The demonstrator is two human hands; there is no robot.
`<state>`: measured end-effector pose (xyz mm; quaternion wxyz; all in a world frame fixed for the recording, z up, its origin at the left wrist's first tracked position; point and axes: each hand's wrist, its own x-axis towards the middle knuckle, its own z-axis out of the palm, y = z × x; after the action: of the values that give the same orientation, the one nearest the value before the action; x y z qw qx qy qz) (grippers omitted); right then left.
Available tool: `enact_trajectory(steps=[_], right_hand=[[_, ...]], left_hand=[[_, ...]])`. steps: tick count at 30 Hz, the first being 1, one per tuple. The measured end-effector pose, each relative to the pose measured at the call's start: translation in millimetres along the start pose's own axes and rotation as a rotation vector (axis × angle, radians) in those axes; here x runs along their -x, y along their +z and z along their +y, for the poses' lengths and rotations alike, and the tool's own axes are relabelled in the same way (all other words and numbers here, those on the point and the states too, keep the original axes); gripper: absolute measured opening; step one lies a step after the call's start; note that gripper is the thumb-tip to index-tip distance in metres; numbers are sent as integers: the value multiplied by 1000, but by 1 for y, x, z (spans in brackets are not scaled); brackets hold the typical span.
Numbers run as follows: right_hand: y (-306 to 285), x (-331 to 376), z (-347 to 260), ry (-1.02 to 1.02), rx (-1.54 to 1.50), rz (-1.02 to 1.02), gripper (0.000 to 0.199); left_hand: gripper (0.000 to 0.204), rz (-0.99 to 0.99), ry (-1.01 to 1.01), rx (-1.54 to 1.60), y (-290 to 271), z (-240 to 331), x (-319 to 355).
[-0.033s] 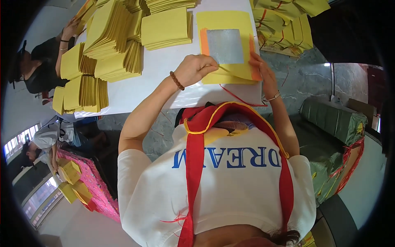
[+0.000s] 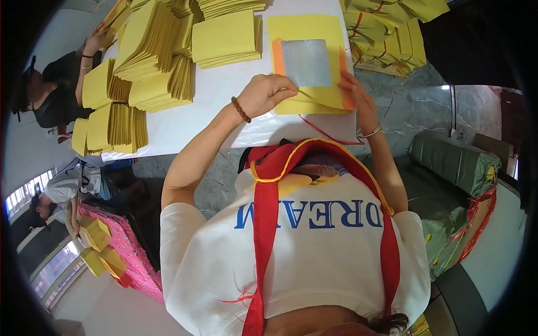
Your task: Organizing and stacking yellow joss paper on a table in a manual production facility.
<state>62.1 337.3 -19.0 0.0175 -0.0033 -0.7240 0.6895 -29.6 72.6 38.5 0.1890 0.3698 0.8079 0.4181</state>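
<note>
A yellow paper sheet (image 2: 308, 28) with a silver-grey square in its middle and orange bands at the sides lies on the table before me, apparently on top of other yellow sheets. My left hand (image 2: 268, 94) pinches its near edge between thumb and fingers, and the paper bows up slightly there. Against the right orange band rests my right hand (image 2: 361, 101), its fingers stretched out along the edge. A thin red string (image 2: 322, 131) trails over the table's near edge between my forearms.
Piles of folded yellow paper (image 2: 143, 42) cover the left of the white table (image 2: 216, 89). Bundles tied with red string (image 2: 386, 45) stand beyond its right side. Green wrapped bales (image 2: 454, 162) sit at right. One person (image 2: 61, 89) works at far left, another (image 2: 61, 190) lower left.
</note>
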Motion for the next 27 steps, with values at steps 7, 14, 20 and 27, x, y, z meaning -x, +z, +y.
enact_trajectory(steps=[7,14,20,27], right_hand=[[2,2,0,-8,-7,-2,40],[6,-4,6,-158,86,93,47],[12,-9,9,-150,117,100,59],[18,-5,-1,0,-155,64,68]], left_hand=[[12,44,366,-267,-1,1,8],[15,163,433,-560,16,5,28],[19,232,443,-663,20,-1,30],[20,231,431,-561,23,-1,32]])
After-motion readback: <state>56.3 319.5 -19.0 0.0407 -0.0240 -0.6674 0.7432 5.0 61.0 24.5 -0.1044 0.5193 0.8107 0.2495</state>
